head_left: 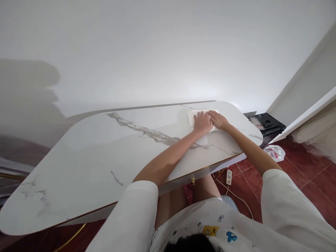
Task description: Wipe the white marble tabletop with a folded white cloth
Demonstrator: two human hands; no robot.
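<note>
Marble-look tabletop (89, 157) spreads before us, and the work on it seems under way: a white wipe (190, 117) lies spread on its right part, toward the far edge, under our hands. No streak or boundary tells us which stretch is done, so we cannot say how much is left.

Nearest to us are our loose white sleeves (131, 213), soft and matte. Just past them, a small gold-coloured knob (193, 180) sits below the table's thin gilt edge, with a white power strip (229, 177) near dark red floor tiles (301, 171). The top itself is smooth, round-cornered and crossed by grey-brown veins.

Farther out, our left hand (203, 122) rests on the wipe with fingers spread; our right hand (219, 120) lies flattened against it, fingers extended. The wipe looks thin, with a wavy edge; cloth or paper, we cannot tell. Beyond the table's right end stands a boxy black case (274, 124), and behind everything rises a plain pale wall (157, 52).
</note>
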